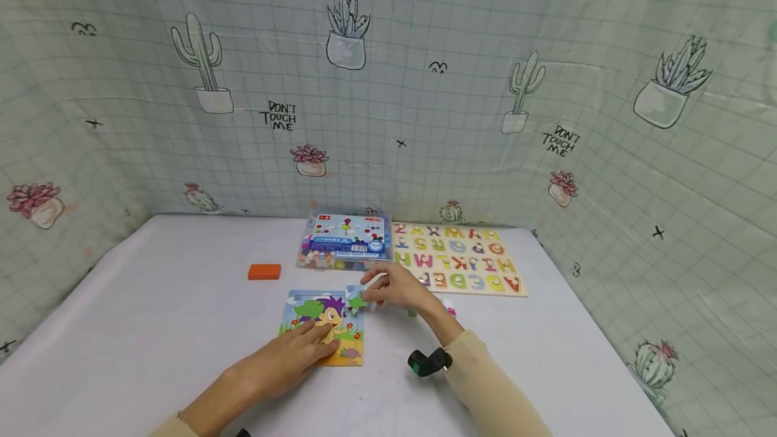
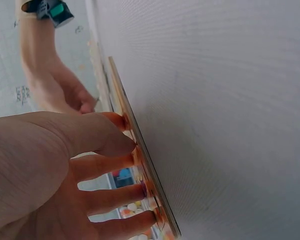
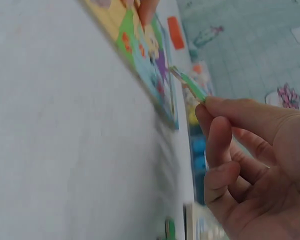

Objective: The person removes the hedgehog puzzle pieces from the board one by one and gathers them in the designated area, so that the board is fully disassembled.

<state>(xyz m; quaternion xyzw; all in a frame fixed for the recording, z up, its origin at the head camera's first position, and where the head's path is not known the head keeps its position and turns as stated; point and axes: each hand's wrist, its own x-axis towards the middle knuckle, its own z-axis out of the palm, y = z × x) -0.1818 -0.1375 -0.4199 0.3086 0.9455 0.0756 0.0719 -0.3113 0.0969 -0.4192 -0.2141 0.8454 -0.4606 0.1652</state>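
Observation:
A picture puzzle board (image 1: 355, 358) with a purple-haired cartoon figure lies on the white table. My left hand (image 1: 294, 354) rests on its lower left part, covering some of the picture. In the left wrist view, the fingertips (image 2: 147, 218) touch the board's top, and the thumb lies at its near edge. Above the upper right corner, my right hand (image 1: 397, 286) pinches a small blue and green puzzle piece (image 3: 189, 82) between thumb and finger. That piece is tilted and held apart from the board in the right wrist view.
An orange-red block (image 1: 264, 272) lies beyond the board to the left. Behind stands a clear plastic box (image 1: 344, 238) of colourful parts, next to a wooden alphabet board (image 1: 461, 258). Partly behind the right forearm lies a pink-marked piece (image 1: 450, 307). Printed cloth surrounds the table.

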